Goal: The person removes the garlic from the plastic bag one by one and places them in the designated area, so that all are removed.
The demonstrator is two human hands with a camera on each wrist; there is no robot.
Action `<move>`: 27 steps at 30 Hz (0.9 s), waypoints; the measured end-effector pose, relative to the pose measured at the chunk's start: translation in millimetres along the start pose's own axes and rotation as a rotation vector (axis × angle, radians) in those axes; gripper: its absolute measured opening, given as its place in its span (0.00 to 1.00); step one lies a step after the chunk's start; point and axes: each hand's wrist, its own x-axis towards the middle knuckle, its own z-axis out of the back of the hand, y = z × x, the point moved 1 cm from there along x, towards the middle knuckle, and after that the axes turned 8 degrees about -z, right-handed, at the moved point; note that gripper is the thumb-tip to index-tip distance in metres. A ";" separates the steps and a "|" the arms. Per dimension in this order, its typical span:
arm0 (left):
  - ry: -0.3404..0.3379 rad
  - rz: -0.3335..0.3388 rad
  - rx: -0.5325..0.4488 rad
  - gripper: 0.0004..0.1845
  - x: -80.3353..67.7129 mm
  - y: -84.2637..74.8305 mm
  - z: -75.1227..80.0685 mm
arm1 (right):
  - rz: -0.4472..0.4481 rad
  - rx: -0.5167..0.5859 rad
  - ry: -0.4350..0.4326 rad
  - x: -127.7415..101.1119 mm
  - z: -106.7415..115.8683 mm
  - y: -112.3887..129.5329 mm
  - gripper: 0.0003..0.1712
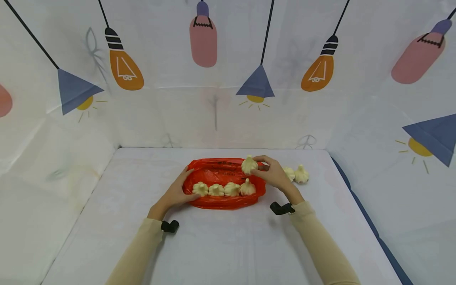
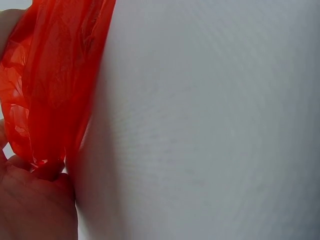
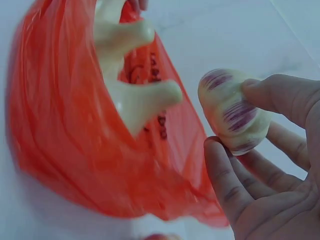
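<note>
Over the far right corner of the red bag [image 1: 222, 183], the right hand [image 1: 273, 174] is pinching a garlic bulb [image 1: 249, 165] between thumb and curled fingers [image 3: 227, 187]. The bag's long axis is running left to right across the desk [image 1: 221, 245], with four bulbs [image 1: 224, 189] lining its near edge, left of and below the held one. The left hand [image 1: 177, 192] is gripping the bag's left end. Two more bulbs [image 1: 296, 174] are lying just right of the right hand.
</note>
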 end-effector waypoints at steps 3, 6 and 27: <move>-0.005 0.002 0.000 0.57 -1.8 0.5 2.3 | -0.018 0.008 -0.021 -4.5 10.0 1.2 0.31; -0.008 0.001 -0.004 0.58 -2.3 0.7 3.8 | -0.027 0.006 -0.054 -7.9 21.3 -1.5 0.31; 0.021 0.009 -0.010 0.58 0.7 2.3 3.5 | -0.082 -0.053 -0.215 -35.0 93.1 -40.6 0.35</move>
